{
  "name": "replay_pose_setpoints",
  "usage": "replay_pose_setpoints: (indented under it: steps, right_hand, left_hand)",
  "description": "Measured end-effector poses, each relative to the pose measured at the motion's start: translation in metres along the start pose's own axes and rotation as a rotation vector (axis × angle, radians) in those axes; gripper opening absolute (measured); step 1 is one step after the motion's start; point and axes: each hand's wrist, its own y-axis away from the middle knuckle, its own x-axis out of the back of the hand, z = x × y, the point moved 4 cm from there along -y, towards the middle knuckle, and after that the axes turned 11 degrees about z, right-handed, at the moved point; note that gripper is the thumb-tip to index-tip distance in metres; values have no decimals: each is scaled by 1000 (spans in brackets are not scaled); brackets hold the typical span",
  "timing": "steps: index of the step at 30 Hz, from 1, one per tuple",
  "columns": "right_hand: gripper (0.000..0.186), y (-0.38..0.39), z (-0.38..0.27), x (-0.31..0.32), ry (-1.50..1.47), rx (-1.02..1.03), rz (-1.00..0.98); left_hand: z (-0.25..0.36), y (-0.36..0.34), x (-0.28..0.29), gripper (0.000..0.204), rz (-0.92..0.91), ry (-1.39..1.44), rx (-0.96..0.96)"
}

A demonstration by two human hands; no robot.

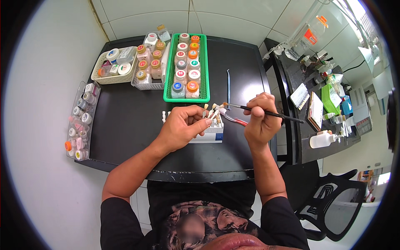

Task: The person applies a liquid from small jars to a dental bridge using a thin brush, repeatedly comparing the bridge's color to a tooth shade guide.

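Note:
My left hand (183, 127) pinches small pale tooth-shaped tabs on sticks (210, 113) over a white tab holder (210, 137); it hides part of the holder. My right hand (262, 118) grips a slim black paintbrush (291, 118), its bristle tip close to the tabs; whether they touch I cannot tell. A red-and-white toothbrush (238, 121) lies between my hands, and a thin blue instrument (228, 83) lies behind it on the black desk (121, 125).
A green basket (166, 98) of jars stands at the back, with more containers (114, 75) to its left and a clear rack (71, 154) at the left edge. A cluttered side counter (308, 154) with a pump bottle (321, 141) and black chair (350, 208) are at the right.

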Motion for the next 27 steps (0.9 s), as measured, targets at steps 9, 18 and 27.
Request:
replay_pose_setpoints:
  steps: [9, 18, 27]
  right_hand:
    - [46, 3, -7, -5, -66, 13, -26]
    - [48, 3, -13, -7, -62, 33, -64]
    - [50, 6, -21, -14, -156, 38, -109]
  left_hand:
    - [7, 1, -3, 16, -12, -8, 22]
    - [4, 2, -3, 24, -45, -15, 19]
    - [7, 3, -6, 17, -34, -29, 33]
